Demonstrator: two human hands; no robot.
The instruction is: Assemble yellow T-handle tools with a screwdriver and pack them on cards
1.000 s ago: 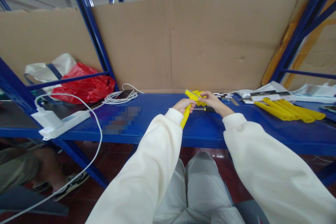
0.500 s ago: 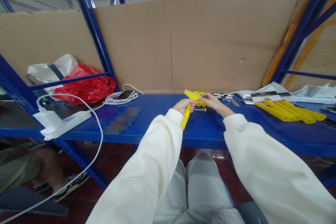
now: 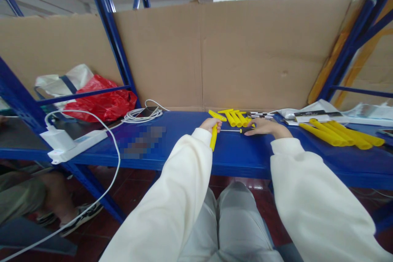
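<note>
My left hand (image 3: 210, 124) is closed round the handle of a yellow T-shaped plastic tool (image 3: 213, 139), its crosspiece (image 3: 216, 115) standing out above the fist. To the right, a screwdriver (image 3: 231, 131) with a thin metal shaft and a dark-and-yellow handle lies on the blue table. My right hand (image 3: 260, 126) has its thumb and fingers at that handle and partly hides it. Several more yellow T-shaped tools (image 3: 236, 119) lie side by side just behind the screwdriver.
Several yellow tubes (image 3: 340, 133) lie at the right beside flat packets (image 3: 317, 115). Small black-and-white pieces (image 3: 260, 115) sit behind my right hand. At left are a coiled white cable (image 3: 139, 116), a power strip (image 3: 78, 145) and a red bag (image 3: 101, 98). Cardboard (image 3: 239, 57) stands along the back.
My right hand has let go of the yellow T-shaped tool and moved right and down to the screwdriver handle. My left hand keeps the tool, now slightly lower.
</note>
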